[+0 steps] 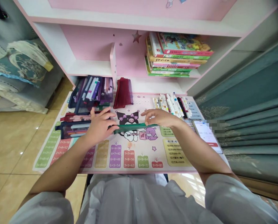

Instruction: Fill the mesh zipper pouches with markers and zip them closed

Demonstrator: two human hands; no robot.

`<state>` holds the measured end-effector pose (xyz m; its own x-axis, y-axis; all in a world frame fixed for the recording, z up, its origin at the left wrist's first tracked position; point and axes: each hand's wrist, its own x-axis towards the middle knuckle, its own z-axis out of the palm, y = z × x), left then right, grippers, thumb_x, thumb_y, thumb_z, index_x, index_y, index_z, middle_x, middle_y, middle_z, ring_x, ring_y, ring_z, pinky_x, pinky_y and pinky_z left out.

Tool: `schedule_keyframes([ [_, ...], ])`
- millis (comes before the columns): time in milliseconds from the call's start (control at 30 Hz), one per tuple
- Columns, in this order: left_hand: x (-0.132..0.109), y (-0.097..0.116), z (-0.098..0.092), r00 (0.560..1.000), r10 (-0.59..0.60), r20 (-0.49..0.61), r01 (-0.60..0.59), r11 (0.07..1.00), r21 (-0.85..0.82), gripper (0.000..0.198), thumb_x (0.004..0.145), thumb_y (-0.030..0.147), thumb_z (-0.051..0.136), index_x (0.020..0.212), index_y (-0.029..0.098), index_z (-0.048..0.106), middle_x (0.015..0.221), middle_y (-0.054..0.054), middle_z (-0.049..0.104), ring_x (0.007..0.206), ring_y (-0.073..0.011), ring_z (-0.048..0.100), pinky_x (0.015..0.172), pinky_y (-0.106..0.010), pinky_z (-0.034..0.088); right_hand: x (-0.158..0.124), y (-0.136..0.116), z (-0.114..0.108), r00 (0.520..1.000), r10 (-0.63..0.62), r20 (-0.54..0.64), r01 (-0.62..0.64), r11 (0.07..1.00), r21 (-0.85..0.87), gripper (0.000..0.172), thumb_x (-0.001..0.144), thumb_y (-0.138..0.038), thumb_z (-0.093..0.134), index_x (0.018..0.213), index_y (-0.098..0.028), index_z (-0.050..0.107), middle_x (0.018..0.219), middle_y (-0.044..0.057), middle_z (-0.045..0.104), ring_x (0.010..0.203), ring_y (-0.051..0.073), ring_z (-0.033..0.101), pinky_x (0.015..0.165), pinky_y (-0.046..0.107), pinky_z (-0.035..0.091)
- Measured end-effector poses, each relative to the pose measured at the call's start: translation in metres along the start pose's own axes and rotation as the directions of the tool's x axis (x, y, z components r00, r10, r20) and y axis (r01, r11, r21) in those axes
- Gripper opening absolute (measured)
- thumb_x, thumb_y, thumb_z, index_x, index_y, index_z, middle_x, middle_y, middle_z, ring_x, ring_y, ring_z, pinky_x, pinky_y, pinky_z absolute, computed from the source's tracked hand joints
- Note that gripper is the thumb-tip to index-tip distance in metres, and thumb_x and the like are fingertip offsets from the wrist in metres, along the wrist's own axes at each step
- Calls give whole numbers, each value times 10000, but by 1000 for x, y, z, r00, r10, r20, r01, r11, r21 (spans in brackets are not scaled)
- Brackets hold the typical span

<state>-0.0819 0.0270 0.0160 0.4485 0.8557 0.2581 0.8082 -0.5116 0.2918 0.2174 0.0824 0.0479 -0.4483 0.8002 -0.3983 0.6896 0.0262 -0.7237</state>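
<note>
Times-table mat point(101, 169): left hand point(99, 126) pinching soft, light green pouch point(135, 128) at 9 o'clock end; I'm seeing right hand point(159, 117) hovering curled at 3 o'clock, grip unclear.

The printed desk mat point(139, 161) is showing multiplication facts on coloured tiles. The purple column point(115, 156) is reading 6×6=36, 6×7=42, 6×8=48 and 6×9=54 under a large 6. The red column point(129, 159) is giving 7×7=49, 7×8=56 and 7×9=63 under a 7. The green tile point(143, 161) is listing 8×8=64 and 8×9=72, and the red tile point(157, 165) is carrying 9×9=81 under a 9. Further left, the red panel point(60, 147) is reading 2×5=10 and 2×6=12. The Chinese lines on the yellow panel point(176, 152) and the smartphone point(207, 136) are staying too small to read.
</note>
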Motion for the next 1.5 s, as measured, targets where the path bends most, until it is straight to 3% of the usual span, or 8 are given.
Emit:
schedule_keyframes([
  [167, 0, 0, 0, 1000, -4, 1, 4, 1000, -4, 158, 886, 345, 682, 757, 285, 751, 1155, -26, 732, 1341, -348, 495, 1111, -756, 80, -1, 1, -3, 1000, 6, 15, -6, 1000, 11, 78, 643, -332, 707, 645, -256, 724, 1358, 27, 633, 1411, 318, 430, 1166, 515, 329],
  [367, 0, -1, -2, 1000, -1, 19, 1, 1000, 9, 185, 901, 367, 663, 767, 274, 750, 1174, -21, 724, 1337, -368, 491, 1112, -757, 81, -7, 2, -7, 999, 34, 9, -35, 999, 24, 67, 674, -293, 686, 662, -244, 730, 1366, 28, 629, 1337, 313, 518, 1099, 484, 427],
  [800, -1, -2, -2, 1000, -8, 23, 8, 1000, 7, 187, 898, 370, 664, 764, 277, 755, 1166, -21, 725, 1339, -368, 491, 1122, -752, 65, -11, 7, -13, 999, 40, -7, -40, 999, -6, 59, 681, -314, 712, 664, -260, 726, 1344, 14, 647, 1389, 310, 468, 1129, 496, 399],
  [1133, 0, -2, -3, 1000, -15, 16, 15, 1000, 6, 157, 884, 348, 684, 748, 287, 734, 1168, -28, 728, 1356, -345, 480, 1112, -748, 90, -14, 14, -19, 999, 32, -21, -32, 999, 0, 93, 683, -339, 688, 647, -266, 734, 1357, 13, 641, 1343, 308, 523, 1066, 463, 475],
  [1500, -1, -4, -2, 1000, -15, 18, 15, 1000, -10, 167, 886, 350, 670, 752, 295, 753, 1166, -21, 726, 1351, -350, 481, 1122, -743, 62, -15, 28, -22, 998, 54, -28, -53, 998, 18, 114, 671, -385, 702, 651, -275, 723, 1352, 0, 646, 1324, 298, 543, 1086, 494, 455],
])
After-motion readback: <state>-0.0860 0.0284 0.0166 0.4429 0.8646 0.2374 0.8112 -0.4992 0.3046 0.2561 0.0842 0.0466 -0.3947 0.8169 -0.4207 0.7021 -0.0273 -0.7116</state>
